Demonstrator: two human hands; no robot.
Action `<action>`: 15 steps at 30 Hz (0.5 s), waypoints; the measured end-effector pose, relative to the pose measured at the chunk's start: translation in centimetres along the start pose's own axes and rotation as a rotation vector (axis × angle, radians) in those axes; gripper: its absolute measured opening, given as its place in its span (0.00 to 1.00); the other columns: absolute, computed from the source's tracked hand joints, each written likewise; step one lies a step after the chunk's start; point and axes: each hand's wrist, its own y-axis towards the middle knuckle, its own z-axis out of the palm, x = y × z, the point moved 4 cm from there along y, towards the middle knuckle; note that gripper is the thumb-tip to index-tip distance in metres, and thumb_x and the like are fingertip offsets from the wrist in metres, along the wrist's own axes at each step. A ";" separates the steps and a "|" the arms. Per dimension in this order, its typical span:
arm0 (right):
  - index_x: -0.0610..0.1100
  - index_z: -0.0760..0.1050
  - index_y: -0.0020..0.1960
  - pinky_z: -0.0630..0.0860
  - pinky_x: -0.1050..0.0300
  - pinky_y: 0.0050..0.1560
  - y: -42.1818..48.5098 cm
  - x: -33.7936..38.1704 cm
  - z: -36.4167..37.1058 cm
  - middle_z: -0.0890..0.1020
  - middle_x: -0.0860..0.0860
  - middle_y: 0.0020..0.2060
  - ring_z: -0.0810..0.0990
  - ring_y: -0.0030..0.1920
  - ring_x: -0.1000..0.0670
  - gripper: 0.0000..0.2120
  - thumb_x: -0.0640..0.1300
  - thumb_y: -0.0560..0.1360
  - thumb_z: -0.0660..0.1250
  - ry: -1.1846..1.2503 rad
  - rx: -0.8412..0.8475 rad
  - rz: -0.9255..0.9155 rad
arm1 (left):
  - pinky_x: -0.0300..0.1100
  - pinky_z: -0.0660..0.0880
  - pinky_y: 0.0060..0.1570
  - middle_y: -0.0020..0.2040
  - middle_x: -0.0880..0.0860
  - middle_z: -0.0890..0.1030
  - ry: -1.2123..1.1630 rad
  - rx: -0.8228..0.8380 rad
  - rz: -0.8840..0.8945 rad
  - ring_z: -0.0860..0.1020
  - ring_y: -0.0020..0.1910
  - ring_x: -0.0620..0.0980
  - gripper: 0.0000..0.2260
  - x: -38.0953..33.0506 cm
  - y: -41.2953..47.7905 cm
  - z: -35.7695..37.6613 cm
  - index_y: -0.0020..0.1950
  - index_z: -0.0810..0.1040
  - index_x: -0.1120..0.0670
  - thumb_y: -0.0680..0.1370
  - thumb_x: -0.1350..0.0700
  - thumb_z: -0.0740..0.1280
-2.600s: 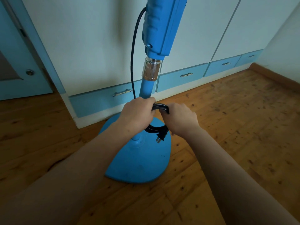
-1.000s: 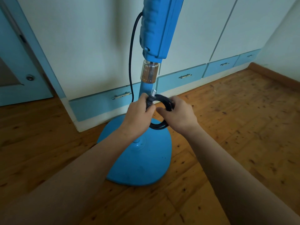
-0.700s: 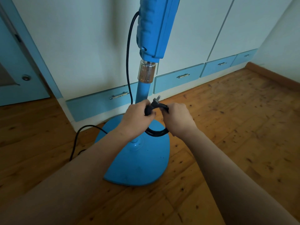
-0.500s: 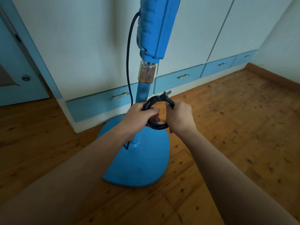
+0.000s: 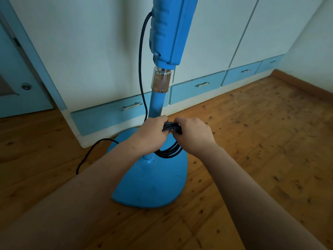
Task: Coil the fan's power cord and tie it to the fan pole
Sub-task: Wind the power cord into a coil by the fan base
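Left hand: we have it (image 5: 147, 136) curled round the top of the coil (image 5: 170, 152), knuckles up, tight against the pole (image 5: 155, 105).
Right hand: it (image 5: 193, 135) sits just to the right of the left, fingers wrapped over the same black bundle. The two fists almost touch, with only a short stretch of coil showing between them.
Coil: several loops are gathered together. They hang below our grip in an arc and swing low on the right of the pole, above the base (image 5: 153, 181).
Pole: upright and blue, it rises straight from behind our left fist to the shiny collar (image 5: 161, 79) above the grip.
Cord (image 5: 140, 69): one black run drops from the fan body high above, down the pole's left side and in behind our left hand. A second run loops out over the floor (image 5: 252, 141) well to the left of the grip and vanishes behind our left forearm.
Plug: we cannot see it.
Behind the grip: a row of blue drawers (image 5: 197, 87) along the wall.
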 end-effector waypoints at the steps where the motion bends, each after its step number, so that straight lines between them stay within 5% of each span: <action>1: 0.50 0.68 0.40 0.68 0.56 0.30 0.0 -0.1 0.4 0.76 0.51 0.34 0.78 0.35 0.44 0.11 0.47 0.81 0.62 0.025 0.034 0.027 | 0.40 0.61 0.29 0.34 0.50 0.73 0.006 0.004 0.012 0.70 0.31 0.49 0.09 -0.1 -0.1 0.0 0.42 0.71 0.55 0.82 0.57 0.65; 4: 0.51 0.64 0.35 0.67 0.56 0.28 0.1 -0.4 0.9 0.74 0.50 0.32 0.74 0.29 0.48 0.17 0.45 0.83 0.59 0.136 0.046 0.079 | 0.38 0.62 0.28 0.32 0.50 0.73 -0.073 -0.083 0.002 0.70 0.31 0.50 0.10 -0.1 0.0 -0.5 0.39 0.72 0.54 0.79 0.58 0.68; 8: 0.43 0.74 0.44 0.82 0.49 0.27 0.5 -1.5 0.1 0.79 0.45 0.35 0.83 0.29 0.44 0.11 0.44 0.83 0.59 0.316 -0.071 0.227 | 0.34 0.66 0.30 0.33 0.48 0.78 -0.161 -0.146 -0.084 0.74 0.33 0.46 0.06 0.4 -0.2 -0.7 0.38 0.75 0.50 0.73 0.54 0.71; 12: 0.44 0.71 0.38 0.73 0.62 0.16 0.3 -1.9 -0.3 0.80 0.43 0.33 0.81 0.19 0.51 0.14 0.42 0.83 0.58 0.467 -0.148 0.336 | 0.34 0.69 0.30 0.34 0.46 0.80 -0.359 -0.159 -0.211 0.77 0.33 0.45 0.05 0.8 -0.2 1.2 0.43 0.78 0.54 0.76 0.54 0.70; 15: 0.40 0.74 0.40 0.81 0.49 0.22 0.0 -1.0 -0.3 0.82 0.41 0.33 0.82 0.21 0.50 0.13 0.42 0.82 0.60 0.594 -0.125 0.330 | 0.31 0.71 0.27 0.35 0.52 0.82 -0.484 -0.327 -0.226 0.81 0.34 0.48 0.09 0.7 -0.2 0.9 0.42 0.71 0.51 0.82 0.54 0.64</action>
